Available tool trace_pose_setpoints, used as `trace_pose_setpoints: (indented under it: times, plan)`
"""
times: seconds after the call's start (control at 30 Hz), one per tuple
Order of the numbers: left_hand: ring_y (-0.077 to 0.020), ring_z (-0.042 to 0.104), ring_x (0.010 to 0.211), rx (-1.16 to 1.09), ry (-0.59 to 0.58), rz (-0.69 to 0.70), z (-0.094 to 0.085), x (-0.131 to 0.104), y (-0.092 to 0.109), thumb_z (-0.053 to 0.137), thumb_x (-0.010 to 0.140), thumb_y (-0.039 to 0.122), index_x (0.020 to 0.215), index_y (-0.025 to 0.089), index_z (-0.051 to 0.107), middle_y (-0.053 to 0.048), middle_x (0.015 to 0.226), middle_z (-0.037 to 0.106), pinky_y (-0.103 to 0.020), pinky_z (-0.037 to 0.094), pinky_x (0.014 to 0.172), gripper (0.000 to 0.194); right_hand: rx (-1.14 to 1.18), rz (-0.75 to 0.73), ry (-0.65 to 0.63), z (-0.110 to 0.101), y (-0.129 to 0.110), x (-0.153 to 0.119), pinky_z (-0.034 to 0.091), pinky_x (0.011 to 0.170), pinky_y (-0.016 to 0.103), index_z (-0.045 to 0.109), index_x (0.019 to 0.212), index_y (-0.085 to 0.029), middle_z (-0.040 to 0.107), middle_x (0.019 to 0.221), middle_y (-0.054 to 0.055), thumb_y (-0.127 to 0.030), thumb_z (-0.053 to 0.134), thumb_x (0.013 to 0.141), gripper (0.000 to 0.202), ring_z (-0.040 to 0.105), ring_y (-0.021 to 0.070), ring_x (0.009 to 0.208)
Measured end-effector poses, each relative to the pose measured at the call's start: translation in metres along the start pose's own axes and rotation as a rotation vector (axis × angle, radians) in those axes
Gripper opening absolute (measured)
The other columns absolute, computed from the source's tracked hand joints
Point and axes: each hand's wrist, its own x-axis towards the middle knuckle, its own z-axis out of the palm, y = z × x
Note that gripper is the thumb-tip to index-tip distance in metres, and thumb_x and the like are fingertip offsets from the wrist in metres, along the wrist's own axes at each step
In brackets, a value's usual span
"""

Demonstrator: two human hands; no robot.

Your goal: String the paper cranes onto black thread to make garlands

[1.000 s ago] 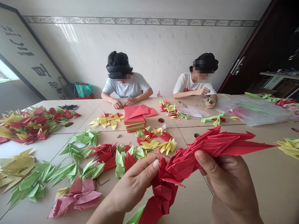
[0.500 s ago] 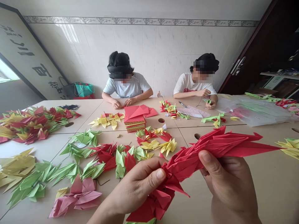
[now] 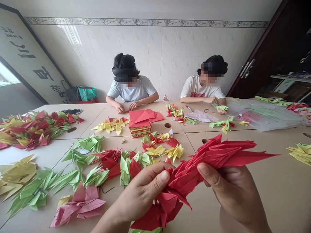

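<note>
A bundle of red folded-paper cranes (image 3: 213,153), nested closely together, is held above the near part of the table. My left hand (image 3: 143,191) pinches its lower left end between thumb and fingers. Farther up the bundle, my right hand (image 3: 230,187) grips it, thumb on the near face and the other fingers behind, mostly hidden. A pointed red tip sticks out to the right past my right hand. Below my left hand hang wider red folds. On the table left of my left hand lies a pink folded-paper piece (image 3: 81,205).
Green folded pieces (image 3: 36,191) and a mixed pile (image 3: 36,129) lie to the left. A stack of square paper (image 3: 141,124) stands mid-table. Across the table sit two people (image 3: 132,87), (image 3: 204,85) with their hands on paper. A plastic bag (image 3: 269,115) lies at right.
My right hand and the upper end of the red bundle have shifted left, towards my left hand. The person at right now holds the green piece higher and more level.
</note>
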Motion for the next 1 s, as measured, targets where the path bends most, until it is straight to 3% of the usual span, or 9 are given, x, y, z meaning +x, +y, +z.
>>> trace_pose_setpoints:
  times: [0.2,0.3,0.43,0.5,0.63,0.77,0.9,1.0]
  plan:
    - [-0.0139,0.052,0.076,-0.004,-0.012,0.001,-0.0012,-0.001,0.0027,0.053,0.085,0.057,0.09,0.02,0.067,-0.002,0.083,0.062,-0.023,0.044,0.07,0.04,-0.009,-0.015,-0.018,0.0012,0.001,0.0006,0.033,0.04,0.021,0.05,0.05,-0.02,0.041,0.046,-0.005,-0.036,0.068,0.078,0.037,0.035,0.0084,0.042]
    - [-0.0127,0.049,0.077,-0.087,-0.129,0.012,-0.0022,-0.001,0.0039,0.055,0.085,0.056,0.098,0.021,0.066,-0.002,0.088,0.058,-0.022,0.042,0.071,0.039,-0.057,-0.021,-0.005,0.0003,0.002,0.0005,0.03,0.039,0.022,0.049,0.051,-0.02,0.04,0.046,-0.005,-0.036,0.068,0.079,0.037,0.035,0.0087,0.042]
    - [-0.0112,0.044,0.071,-0.219,-0.35,-0.006,-0.0046,0.0007,0.0026,0.073,0.067,0.058,0.108,0.02,0.06,0.0,0.083,0.053,-0.022,0.039,0.067,0.058,-0.105,-0.04,0.021,-0.0015,0.0038,-0.0002,0.029,0.039,0.021,0.047,0.05,-0.02,0.041,0.046,-0.005,-0.036,0.067,0.08,0.039,0.036,0.0087,0.043]
    - [-0.0102,0.041,0.067,-0.18,-0.384,-0.028,-0.006,0.0015,0.0027,0.076,0.066,0.054,0.106,0.018,0.058,0.001,0.079,0.049,-0.021,0.037,0.063,0.057,-0.109,-0.046,0.021,-0.0018,0.0044,-0.0002,0.03,0.04,0.021,0.047,0.05,-0.02,0.041,0.046,-0.005,-0.036,0.067,0.08,0.039,0.037,0.0085,0.043]
    - [-0.0094,0.035,0.066,-0.014,-0.318,-0.056,-0.0068,0.0023,0.0061,0.061,0.085,0.047,0.094,0.015,0.057,0.001,0.076,0.043,-0.02,0.03,0.058,0.033,-0.09,-0.043,-0.01,-0.0012,0.0044,0.0004,0.029,0.04,0.021,0.047,0.053,-0.02,0.04,0.047,-0.005,-0.034,0.067,0.08,0.037,0.035,0.0087,0.043]
    - [-0.0101,0.03,0.065,0.043,-0.263,-0.069,-0.0043,0.0026,0.0069,0.059,0.085,0.05,0.089,0.014,0.055,0.002,0.074,0.038,-0.021,0.027,0.056,0.036,-0.085,-0.036,-0.033,-0.0007,0.0037,0.001,0.028,0.039,0.021,0.047,0.053,-0.02,0.039,0.048,-0.005,-0.034,0.067,0.08,0.037,0.034,0.0083,0.043]
    - [-0.0108,0.035,0.067,0.063,-0.219,-0.013,-0.0033,0.0017,0.0056,0.06,0.084,0.049,0.093,0.014,0.059,0.0,0.077,0.045,-0.021,0.032,0.059,0.036,-0.084,-0.044,-0.016,-0.0003,0.0033,0.0012,0.035,0.044,0.022,0.054,0.057,-0.02,0.045,0.05,-0.005,-0.033,0.066,0.08,0.03,0.04,0.0096,0.046]
    - [-0.014,0.045,0.074,0.053,-0.174,0.06,-0.0047,-0.0004,0.0069,0.054,0.086,0.054,0.101,0.018,0.064,-0.003,0.085,0.056,-0.023,0.04,0.067,0.04,-0.113,-0.037,0.011,-0.0004,0.0032,0.0015,0.031,0.041,0.022,0.046,0.052,-0.02,0.038,0.046,-0.006,-0.034,0.065,0.081,0.037,0.035,0.0088,0.043]
